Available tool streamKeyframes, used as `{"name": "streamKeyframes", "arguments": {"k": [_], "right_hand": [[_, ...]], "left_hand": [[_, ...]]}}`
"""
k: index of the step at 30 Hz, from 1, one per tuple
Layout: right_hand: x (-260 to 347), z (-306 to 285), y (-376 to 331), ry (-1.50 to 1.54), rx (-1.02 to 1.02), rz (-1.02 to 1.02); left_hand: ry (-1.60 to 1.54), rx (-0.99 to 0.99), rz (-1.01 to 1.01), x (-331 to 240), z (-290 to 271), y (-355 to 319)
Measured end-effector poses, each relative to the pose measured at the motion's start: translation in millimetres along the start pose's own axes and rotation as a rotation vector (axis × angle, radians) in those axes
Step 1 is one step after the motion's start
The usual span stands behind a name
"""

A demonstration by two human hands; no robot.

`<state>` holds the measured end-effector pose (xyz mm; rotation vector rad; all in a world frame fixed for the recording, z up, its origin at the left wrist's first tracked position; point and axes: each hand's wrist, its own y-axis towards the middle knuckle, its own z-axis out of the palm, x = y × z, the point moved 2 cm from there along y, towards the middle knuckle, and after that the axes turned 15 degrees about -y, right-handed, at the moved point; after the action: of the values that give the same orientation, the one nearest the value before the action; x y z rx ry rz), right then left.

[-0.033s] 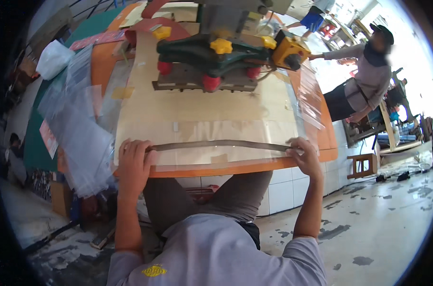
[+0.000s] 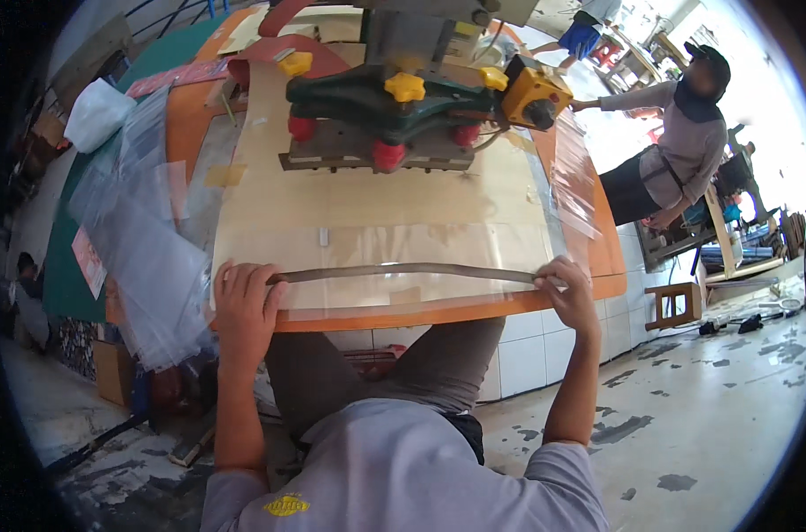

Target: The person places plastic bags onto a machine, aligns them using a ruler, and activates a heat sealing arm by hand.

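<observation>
Stretched between my two hands is a long, narrow grey-brown strip (image 2: 403,269), bowed slightly upward in the middle. My left hand (image 2: 247,288) is closed on its left end at the front left of the worktable. On the other end, my right hand (image 2: 564,284) pinches the strip with thumb and fingers. Under it lies a glossy clear sheet over a pale yellow board (image 2: 358,208), close to the table's orange front edge (image 2: 403,316). Beyond the strip stands a press head (image 2: 376,97) with yellow star knobs, red feet and a flat metal plate.
A yellow control box (image 2: 538,93) is fixed at the press's right. Another person (image 2: 687,133) stands at the right, one arm stretched toward it. Clear plastic sheets (image 2: 150,257) hang over the table's left edge, near a white bundle (image 2: 99,115). A wooden stool (image 2: 673,306) stands on the right.
The view has shifted slightly, so the press sits a little farther left. A small tan patch near the front edge no longer shows. Both hands keep their hold on the strip.
</observation>
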<state>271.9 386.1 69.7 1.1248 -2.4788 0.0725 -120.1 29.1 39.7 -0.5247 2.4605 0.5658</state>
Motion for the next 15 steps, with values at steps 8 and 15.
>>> {"name": "streamKeyframes", "arguments": {"k": [8, 15], "right_hand": [[3.5, -13.9, -88.7, 0.179, -0.261, 0.037], [178.3, 80.1, -83.8, 0.652, 0.039, -0.094]], "left_hand": [[-0.652, -0.180, 0.098, -42.0, -8.4, -16.6], [-1.463, 0.017, -0.198, -125.9, 53.0, -69.9]]}}
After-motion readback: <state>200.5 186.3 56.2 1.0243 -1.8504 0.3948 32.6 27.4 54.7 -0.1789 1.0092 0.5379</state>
